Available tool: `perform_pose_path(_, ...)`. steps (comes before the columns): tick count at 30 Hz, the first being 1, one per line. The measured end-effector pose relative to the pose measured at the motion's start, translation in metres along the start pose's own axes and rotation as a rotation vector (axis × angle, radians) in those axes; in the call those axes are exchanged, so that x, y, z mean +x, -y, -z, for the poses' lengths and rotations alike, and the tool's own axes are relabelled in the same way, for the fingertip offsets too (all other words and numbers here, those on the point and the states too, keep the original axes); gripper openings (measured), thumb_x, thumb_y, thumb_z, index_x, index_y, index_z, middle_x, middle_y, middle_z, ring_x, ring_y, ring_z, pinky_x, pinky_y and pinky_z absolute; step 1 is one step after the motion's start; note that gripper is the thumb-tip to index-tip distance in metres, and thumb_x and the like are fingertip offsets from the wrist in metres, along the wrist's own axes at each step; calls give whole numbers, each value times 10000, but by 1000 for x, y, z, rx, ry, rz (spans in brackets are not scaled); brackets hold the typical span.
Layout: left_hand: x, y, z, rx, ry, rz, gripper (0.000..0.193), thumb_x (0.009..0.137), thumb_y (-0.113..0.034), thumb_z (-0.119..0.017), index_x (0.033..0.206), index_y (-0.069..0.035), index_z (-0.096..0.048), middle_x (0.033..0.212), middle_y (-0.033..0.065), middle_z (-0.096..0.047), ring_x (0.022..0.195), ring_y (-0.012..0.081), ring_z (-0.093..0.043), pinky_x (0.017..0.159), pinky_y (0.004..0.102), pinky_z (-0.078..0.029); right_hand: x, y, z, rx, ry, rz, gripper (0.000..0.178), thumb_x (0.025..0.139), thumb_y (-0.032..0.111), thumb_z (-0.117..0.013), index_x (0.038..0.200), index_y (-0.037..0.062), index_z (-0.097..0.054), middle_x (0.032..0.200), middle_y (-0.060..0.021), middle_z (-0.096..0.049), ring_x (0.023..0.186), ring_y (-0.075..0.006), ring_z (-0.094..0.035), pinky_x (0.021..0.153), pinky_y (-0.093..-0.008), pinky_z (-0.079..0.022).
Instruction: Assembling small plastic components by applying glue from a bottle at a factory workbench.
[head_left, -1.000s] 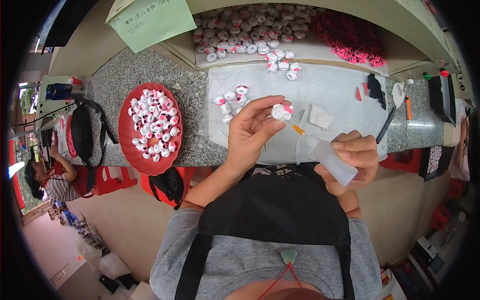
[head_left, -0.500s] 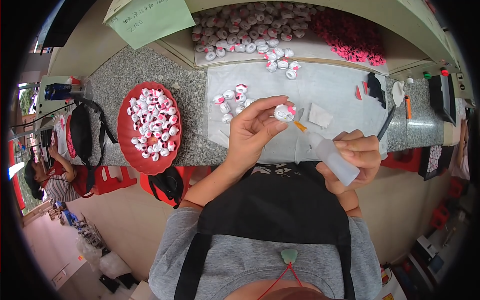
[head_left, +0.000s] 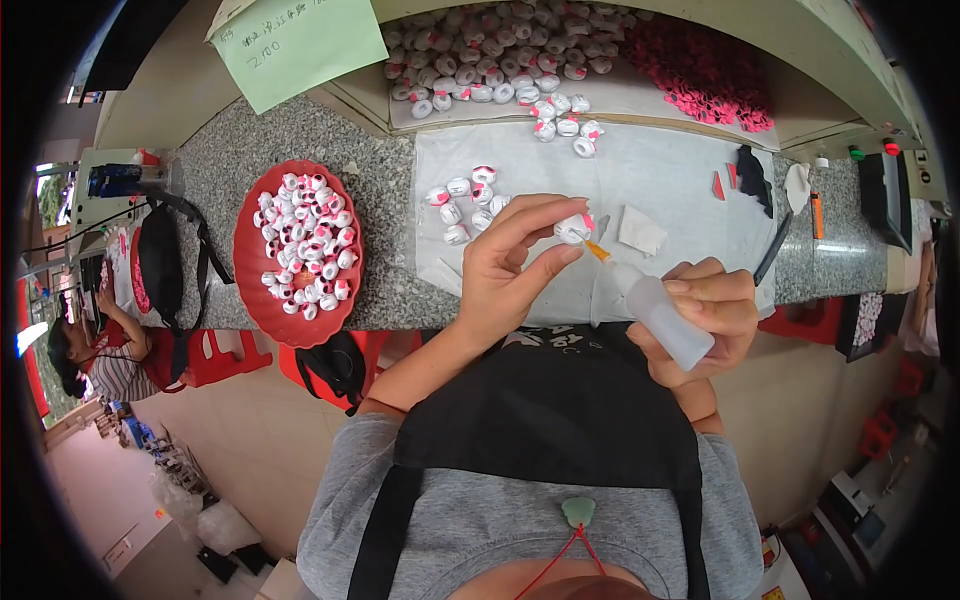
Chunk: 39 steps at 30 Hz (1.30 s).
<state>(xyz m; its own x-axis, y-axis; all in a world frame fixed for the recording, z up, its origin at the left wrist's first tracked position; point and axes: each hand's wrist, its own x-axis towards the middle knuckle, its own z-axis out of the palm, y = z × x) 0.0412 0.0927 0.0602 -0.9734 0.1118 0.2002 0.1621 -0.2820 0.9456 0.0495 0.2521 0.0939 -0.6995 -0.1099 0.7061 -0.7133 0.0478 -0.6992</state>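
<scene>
My left hand (head_left: pixel 513 262) pinches a small white figurine head with a pink bow (head_left: pixel 573 229) between thumb and fingertips. In my right hand (head_left: pixel 712 312) is a translucent white squeeze bottle (head_left: pixel 668 318), tilted up to the left. Its orange-yellow needle tip (head_left: pixel 598 251) reaches the lower right side of the figurine head; whether it touches cannot be told. Just left of my left hand, several similar white and pink heads (head_left: pixel 457 187) lie on the white sheet (head_left: pixel 700 240). A folded white cloth (head_left: pixel 641 231) lies beyond the needle tip.
A red scalloped dish (head_left: pixel 247 262) full of white-pink heads stands at left. On the shelf behind are a pile of heads (head_left: pixel 500 60) and many dark pink pieces (head_left: pixel 700 75). An orange pen-like tool (head_left: pixel 817 215) lies at right. Another person (head_left: pixel 115 350) sits far left.
The figurine head has turned slightly in my left fingers and sits a little lower. The bottle has barely shifted, its tip still close to the head.
</scene>
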Motion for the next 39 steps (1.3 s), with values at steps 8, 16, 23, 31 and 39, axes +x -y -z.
perform_pose_path(8, 0, 0, 0, 47, -12, -32, 330, 689, 85, -518, 1014, 50, -470, 1025, 129, -449, 971, 194, -442, 836, 291, -353, -1, 2, 1, -2, 46, -29, 375, 546, 0, -688, 826, 51, -444, 790, -90, -456, 576, -131, -453, 527, -234, -412)
perform_pose_path(16, 0, -3, 1, 63, -34, 5, 332, 687, 81, -520, 1013, 37, -475, 1022, 125, -467, 945, 165, -450, 777, 246, -366, -2, 1, 2, -55, 7, -41, 386, 537, -2, -691, 831, 52, -446, 781, -85, -452, 580, -137, -452, 535, -241, -402)
perform_pose_path(23, 8, -1, 25, -69, -284, -50, 348, 709, 73, -502, 1051, 36, -445, 1011, 121, -495, 896, 132, -485, 762, 219, -379, 4, -38, 23, 56, -170, -341, 298, 602, -52, -595, 825, 27, -413, 787, -91, -454, 658, -169, -505, 568, -259, -437)
perform_pose_path(31, 10, -3, 27, -108, -282, -46, 369, 711, 58, -519, 1068, 32, -433, 1011, 130, -501, 890, 127, -490, 759, 216, -384, 27, -158, 77, -147, -59, -745, 181, 703, 63, -550, 843, 4, -453, 744, -91, -503, 675, -198, -542, 591, -281, -462)
perform_pose_path(39, 7, 0, 20, -95, -252, 40, 361, 710, 53, -525, 1060, 24, -440, 999, 98, -502, 897, 112, -474, 767, 212, -372, 49, -203, 66, -1147, 151, -383, 230, 664, 164, -598, 816, 8, -525, 784, -178, -527, 744, -338, -509, 622, -394, -405)
